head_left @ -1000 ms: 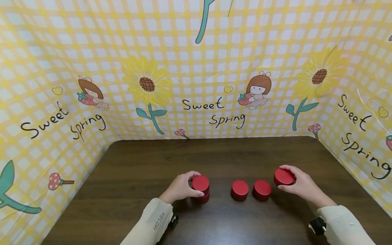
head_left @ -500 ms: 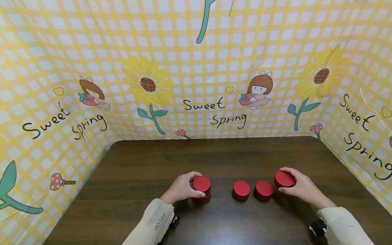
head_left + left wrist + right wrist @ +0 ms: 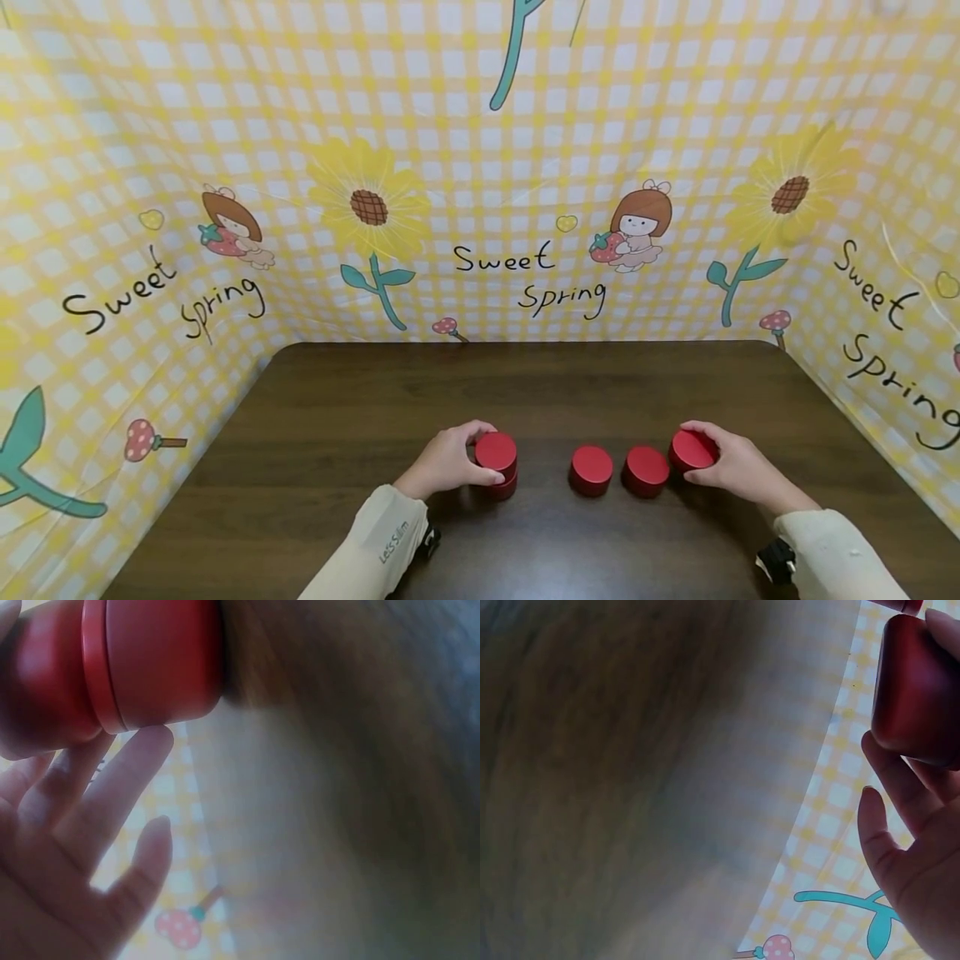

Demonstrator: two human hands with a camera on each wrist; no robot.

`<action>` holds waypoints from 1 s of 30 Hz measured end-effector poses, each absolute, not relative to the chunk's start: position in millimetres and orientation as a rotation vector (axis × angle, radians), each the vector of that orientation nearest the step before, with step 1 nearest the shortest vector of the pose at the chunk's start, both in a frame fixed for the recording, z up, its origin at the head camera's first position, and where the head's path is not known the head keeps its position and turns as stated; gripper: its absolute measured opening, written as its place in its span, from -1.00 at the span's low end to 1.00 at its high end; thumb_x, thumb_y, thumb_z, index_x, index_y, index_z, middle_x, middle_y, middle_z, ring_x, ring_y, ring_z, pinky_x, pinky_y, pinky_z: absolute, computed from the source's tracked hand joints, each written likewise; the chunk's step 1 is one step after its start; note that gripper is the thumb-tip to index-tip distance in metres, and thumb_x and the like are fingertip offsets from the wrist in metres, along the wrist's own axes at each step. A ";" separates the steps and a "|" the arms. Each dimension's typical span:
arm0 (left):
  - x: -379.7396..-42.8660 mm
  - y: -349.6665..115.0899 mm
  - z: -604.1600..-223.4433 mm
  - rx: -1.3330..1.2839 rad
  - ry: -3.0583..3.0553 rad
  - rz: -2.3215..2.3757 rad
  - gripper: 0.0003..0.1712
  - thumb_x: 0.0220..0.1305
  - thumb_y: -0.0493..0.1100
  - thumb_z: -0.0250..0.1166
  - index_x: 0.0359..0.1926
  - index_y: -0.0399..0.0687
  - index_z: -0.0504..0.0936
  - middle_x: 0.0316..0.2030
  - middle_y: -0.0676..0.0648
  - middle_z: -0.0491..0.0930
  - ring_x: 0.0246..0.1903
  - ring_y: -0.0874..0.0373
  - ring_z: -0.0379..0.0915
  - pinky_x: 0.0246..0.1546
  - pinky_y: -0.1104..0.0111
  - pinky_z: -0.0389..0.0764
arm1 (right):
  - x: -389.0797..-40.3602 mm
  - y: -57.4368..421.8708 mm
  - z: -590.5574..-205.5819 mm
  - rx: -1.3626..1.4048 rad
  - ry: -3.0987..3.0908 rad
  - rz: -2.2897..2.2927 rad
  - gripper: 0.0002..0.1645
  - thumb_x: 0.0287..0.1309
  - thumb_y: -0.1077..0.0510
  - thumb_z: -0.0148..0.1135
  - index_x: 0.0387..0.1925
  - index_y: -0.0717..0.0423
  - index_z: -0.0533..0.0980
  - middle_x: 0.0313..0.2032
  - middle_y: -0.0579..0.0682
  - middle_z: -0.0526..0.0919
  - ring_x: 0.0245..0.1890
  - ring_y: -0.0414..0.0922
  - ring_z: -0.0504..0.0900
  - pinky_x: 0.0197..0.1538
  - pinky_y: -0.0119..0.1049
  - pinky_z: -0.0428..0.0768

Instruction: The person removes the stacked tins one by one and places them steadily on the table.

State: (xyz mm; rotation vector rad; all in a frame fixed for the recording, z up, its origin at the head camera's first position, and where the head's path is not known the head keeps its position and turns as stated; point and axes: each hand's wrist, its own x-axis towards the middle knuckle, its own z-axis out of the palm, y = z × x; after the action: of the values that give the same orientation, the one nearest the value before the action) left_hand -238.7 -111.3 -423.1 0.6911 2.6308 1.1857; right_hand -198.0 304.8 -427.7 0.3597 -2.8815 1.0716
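Observation:
My left hand grips the upper of two stacked red round tins, thumb in front and fingers behind. The lower tin stands on the table beneath it, mostly covered in the head view. The left wrist view shows the lower tin with a lid-like band, a fingertip right at its side. My right hand holds another red tin by its sides, low at the right end of the row. In the right wrist view this tin sits between thumb and fingers.
Two more red tins, a left one and a right one, stand between my hands on the dark wooden table. A yellow checked cloth with printed flowers hangs around the table's back and sides.
My right hand has lowered its tin slightly, bringing it closer to the neighbouring tin. The left hand keeps its grip on the stack. The head view has shifted slightly.

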 end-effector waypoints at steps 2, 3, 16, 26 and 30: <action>-239.7 -110.6 -423.2 0.695 2.632 1.183 -0.35 -0.07 -0.04 0.52 0.06 -0.16 0.52 -0.15 -0.01 0.61 -0.17 0.11 0.50 -0.17 0.22 0.53 | -198.1 305.0 -426.0 0.358 -2.898 1.066 -0.22 -0.25 0.22 0.55 0.08 0.35 0.41 -0.24 0.14 0.58 -0.33 -0.05 0.49 -0.32 -0.24 0.49; -239.8 -110.3 -422.8 0.698 2.632 1.183 -0.34 -0.07 -0.05 0.52 0.06 -0.16 0.52 -0.15 -0.01 0.61 -0.17 0.11 0.50 -0.17 0.22 0.53 | -198.1 304.8 -424.4 0.350 -2.918 1.074 -0.20 -0.24 0.21 0.55 0.10 0.35 0.41 -0.22 0.13 0.57 -0.30 -0.04 0.49 -0.30 -0.22 0.49; -240.3 -107.8 -421.9 0.729 2.647 1.165 -0.33 -0.07 -0.02 0.53 0.07 -0.14 0.52 -0.15 0.01 0.61 -0.17 0.12 0.50 -0.17 0.22 0.53 | -200.2 311.9 -422.7 0.400 -3.001 1.176 -0.20 -0.23 0.27 0.51 0.11 0.38 0.37 -0.23 0.08 0.52 -0.28 -0.03 0.43 -0.31 -0.26 0.46; -238.5 -109.8 -422.4 0.715 2.636 1.181 -0.32 -0.07 -0.05 0.53 0.08 -0.17 0.52 -0.14 -0.02 0.61 -0.15 0.09 0.50 -0.15 0.20 0.53 | -200.8 311.5 -428.9 0.438 -3.015 1.231 -0.20 -0.24 0.26 0.51 0.10 0.41 0.37 -0.25 0.07 0.52 -0.29 -0.04 0.43 -0.30 -0.30 0.44; -239.0 -110.4 -423.9 0.708 2.639 1.179 -0.32 -0.08 -0.05 0.54 0.08 -0.16 0.52 -0.14 -0.02 0.60 -0.16 0.09 0.49 -0.15 0.20 0.53 | -200.1 310.3 -431.0 0.441 -3.012 1.223 -0.19 -0.26 0.26 0.52 0.10 0.41 0.38 -0.26 0.05 0.53 -0.30 -0.06 0.44 -0.29 -0.31 0.43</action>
State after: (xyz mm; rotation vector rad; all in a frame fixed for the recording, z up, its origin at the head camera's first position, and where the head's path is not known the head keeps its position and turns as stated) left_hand -239.0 -110.4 -423.9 0.7081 2.6388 1.1793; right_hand -200.1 310.3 -431.0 0.4410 -3.0121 1.2226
